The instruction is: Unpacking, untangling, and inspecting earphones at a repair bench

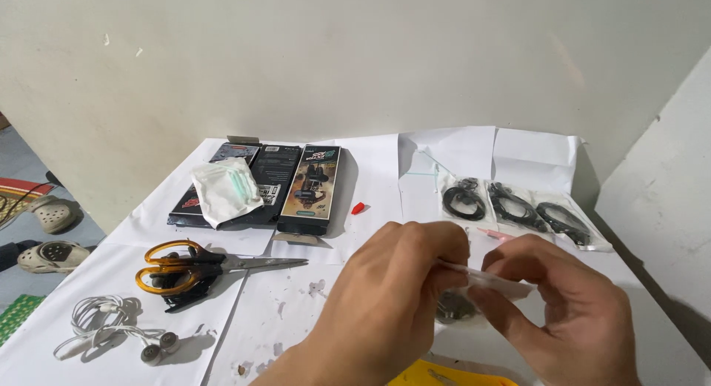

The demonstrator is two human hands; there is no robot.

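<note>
Both hands, left hand (392,297) and right hand (563,312), pinch a clear plastic sleeve (489,280), the dark contents probably earphones. Keep fingertips at the sleeve's edges, pulling towards nine and three o'clock.

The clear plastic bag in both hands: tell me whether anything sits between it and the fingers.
Nothing visible does. The left hand and right hand both pinch the clear plastic bag directly at its top edge. The scissors and white earphones lie apart on the table.
</note>
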